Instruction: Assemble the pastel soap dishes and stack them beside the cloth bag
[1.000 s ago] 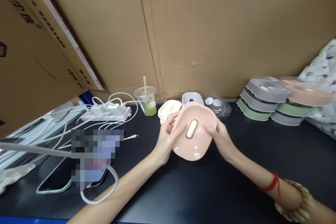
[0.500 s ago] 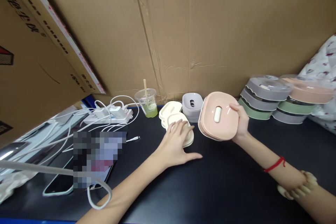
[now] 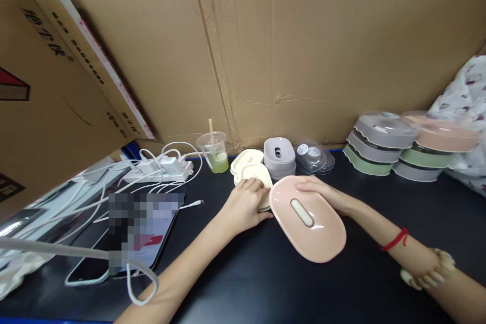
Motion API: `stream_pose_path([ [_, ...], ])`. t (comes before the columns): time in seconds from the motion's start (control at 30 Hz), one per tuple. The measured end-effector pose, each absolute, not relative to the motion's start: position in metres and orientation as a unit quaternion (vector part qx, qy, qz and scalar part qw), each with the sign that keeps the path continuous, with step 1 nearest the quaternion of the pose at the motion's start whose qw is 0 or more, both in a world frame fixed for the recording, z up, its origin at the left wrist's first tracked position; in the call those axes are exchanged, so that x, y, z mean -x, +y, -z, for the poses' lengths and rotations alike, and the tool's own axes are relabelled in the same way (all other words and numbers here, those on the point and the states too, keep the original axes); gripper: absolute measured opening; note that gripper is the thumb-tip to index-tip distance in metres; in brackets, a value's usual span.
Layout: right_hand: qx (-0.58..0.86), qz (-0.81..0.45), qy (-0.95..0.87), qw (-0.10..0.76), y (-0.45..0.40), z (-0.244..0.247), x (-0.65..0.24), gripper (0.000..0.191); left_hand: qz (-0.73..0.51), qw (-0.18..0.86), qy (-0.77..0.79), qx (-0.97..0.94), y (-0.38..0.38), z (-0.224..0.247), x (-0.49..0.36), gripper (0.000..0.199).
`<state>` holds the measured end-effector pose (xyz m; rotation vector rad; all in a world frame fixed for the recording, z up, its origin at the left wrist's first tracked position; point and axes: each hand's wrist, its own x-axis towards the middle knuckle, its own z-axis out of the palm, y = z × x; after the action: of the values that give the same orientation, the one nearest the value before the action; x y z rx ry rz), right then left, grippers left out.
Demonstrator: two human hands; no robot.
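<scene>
A: L to R, pls. Any text?
B: Upper left: carton (image 3: pixel 49 81) w/ dark Chinese lettering (image 3: pixel 56 49) and an ® mark (image 3: pixel 71 58); can't read the chars for sure. Lower left: phone (image 3: pixel 161 235), screen blurred. Cup (image 3: pixel 219 163), left of centre: no brand I can make out.
A: L hand?
B: L hand (image 3: pixel 245 206), mid-frame: fingers curled over the front of the cream pieces (image 3: pixel 247 159), thumb out below. Can't tell if it's clamped. Grey stack (image 3: pixel 280 168) just R, no writing visible.
A: Pink?
B: Pink piece (image 3: pixel 319 228), R of centre, lower half. Lies right of L hand, near end just beside its fingers; contact unclear. Long axis: upper L to lower R. Behind: clear lids (image 3: pixel 317 163) w/ round labels (image 3: pixel 302 150), too small to read.
A: Nearer hand?
B: R hand (image 3: pixel 328 195), def. Clamped on the pink's upper right edge. Far R: coloured stacks (image 3: pixel 379 140), pale sticker (image 3: pixel 389 115) on top, illegible.
</scene>
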<state>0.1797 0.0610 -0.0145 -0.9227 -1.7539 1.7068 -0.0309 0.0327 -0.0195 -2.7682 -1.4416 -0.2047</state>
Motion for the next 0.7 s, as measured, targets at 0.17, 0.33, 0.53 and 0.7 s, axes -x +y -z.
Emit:
stream_pose_path([
  [0.17, 0.375, -0.586, -0.704, 0.142, 0.060, 0.018, -0.176, 0.051, 0.054, 0.014, -0.426, 0.903, 0.043, 0.023, 0.042, 0.014],
  [0.33, 0.484, -0.408, -0.768, 0.098, 0.055, 0.022, -0.171, 0.046, 0.147, 0.157, -0.460, 0.862, 0.048, 0.026, 0.051, 0.011],
  [0.53, 0.551, -0.214, -0.803, 0.068, 0.048, 0.016, -0.166, 0.033, 0.214, 0.189, -0.518, 0.806, 0.058, 0.040, 0.060, 0.028],
  [0.7, 0.560, -0.151, -0.807, 0.111, 0.049, 0.017, -0.164, 0.025, 0.260, 0.051, -0.603, 0.753, 0.057, 0.051, 0.052, 0.044],
])
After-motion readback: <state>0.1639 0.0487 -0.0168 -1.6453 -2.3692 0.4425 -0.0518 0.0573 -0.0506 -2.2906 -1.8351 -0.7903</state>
